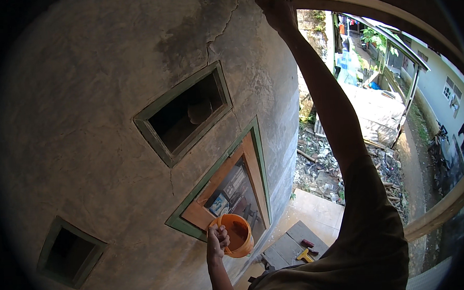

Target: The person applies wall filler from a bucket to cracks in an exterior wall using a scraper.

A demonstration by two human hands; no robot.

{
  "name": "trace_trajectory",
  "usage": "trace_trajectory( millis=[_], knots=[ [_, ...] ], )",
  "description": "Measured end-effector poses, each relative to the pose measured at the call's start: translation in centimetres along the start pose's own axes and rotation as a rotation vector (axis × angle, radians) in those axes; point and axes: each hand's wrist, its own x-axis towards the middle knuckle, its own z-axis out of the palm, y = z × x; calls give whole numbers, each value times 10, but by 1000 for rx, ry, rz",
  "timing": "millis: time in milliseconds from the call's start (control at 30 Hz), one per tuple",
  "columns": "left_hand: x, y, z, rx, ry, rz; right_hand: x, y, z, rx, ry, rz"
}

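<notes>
My left hand (217, 243) grips the rim of a small orange bucket (238, 235), held tilted in front of the wall. The bucket's inside is stained brownish, and how much it holds is hard to tell. High up, my right hand (277, 12) reaches to the top corner of the grey, cracked plaster wall (109, 99), beside a wooden beam. Its fingers look closed around something dark at the picture's upper edge, too shadowed to name.
Below lies a grey board (290, 247) with a yellow tool (304, 255) and a red-handled tool (307, 243). Two green-framed vents (183, 113) and a green-framed window (259, 159) open in the wall. Rubble (322, 166) covers ground outside; a wooden rail (440, 210) crosses at right.
</notes>
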Motion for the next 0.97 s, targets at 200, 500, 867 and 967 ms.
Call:
trace_trajectory(
  millis=[200, 500, 867, 967],
  knots=[
    [-6, -4, -6, -34, 6, -1, -11, 12, 34, 69, 83, 47],
    [-11, -13, -3, -41, 67, -22, -38, 33, 88, 63, 130, -201],
    [-12, -18, 25, -31, 146, 17, -95, 54, 73, 109, -1, -296],
    [-11, -23, 34, -56, 148, 25, -95, 66, 55, 161, -70, -312]
  ],
)
